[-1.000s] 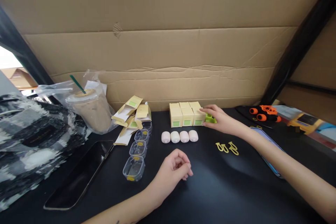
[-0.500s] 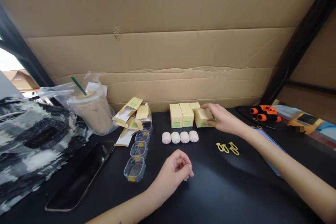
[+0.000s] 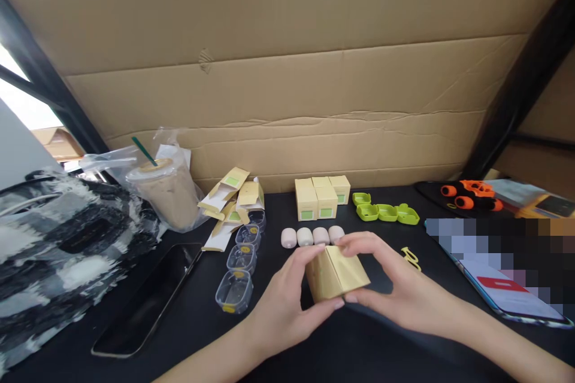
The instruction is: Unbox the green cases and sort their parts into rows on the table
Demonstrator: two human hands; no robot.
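A small yellow cardboard box is held up between both hands over the front of the black table. My left hand grips its left side, thumb beneath. From the right, my right hand grips it with fingers on top and thumb low. The flap side faces up and looks closed. Just behind stand several pale pink and white rounded cases in a row, partly hidden by my fingers. Further back are more yellow boxes, standing together with green labels.
Clear plastic containers line up at left, beside opened yellow cartons. Green silicone covers and yellow loops lie right. A black phone, a lit phone, a bagged drink cup and an orange toy car surround them.
My right hand has brought one yellow box from the back group to the front, and my left hand has closed on it too. The green covers now show.
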